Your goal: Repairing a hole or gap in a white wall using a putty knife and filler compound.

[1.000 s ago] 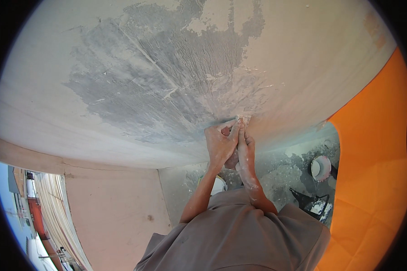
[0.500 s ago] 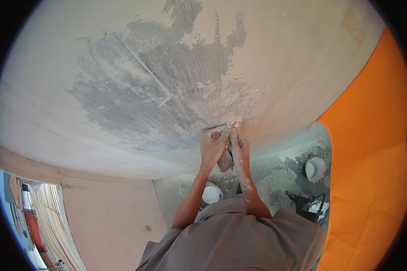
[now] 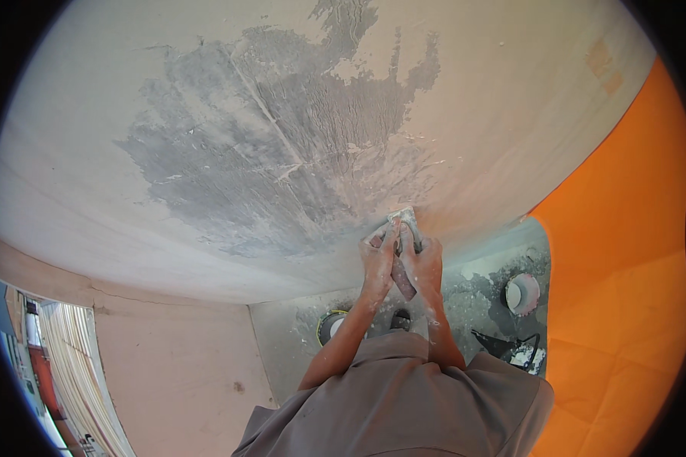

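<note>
Both of my hands are closed together on one scraper, its whitish, plaster-smeared blade [image 3: 406, 215] up against the wall [image 3: 480, 145]. Its brownish handle [image 3: 402, 280] sticks out below, between my wrists. My left hand [image 3: 379, 257] grips it from the left, fingers partly curled behind it. My right hand [image 3: 423, 263] presses from the right, thumb beside the other thumb. White dust coats the fingers and the right forearm. Just up and left of the blade spreads a rough grey patch [image 3: 282, 129] with ridges and flaking edges, where the pale coat is absent.
On the stained floor stand a white-filled bucket [image 3: 522, 294] at right and another bucket [image 3: 329, 326], partly behind my left forearm. A black, white-smeared container [image 3: 520, 352] lies near the orange sheet [image 3: 617, 282]. My foot [image 3: 401, 320] shows below my hands. A pinkish panel [image 3: 175, 358] is at left.
Both hands and the scraper have shifted right and slightly down in the picture; the blade now shows more of its flat face. The whole view has also moved a little.
</note>
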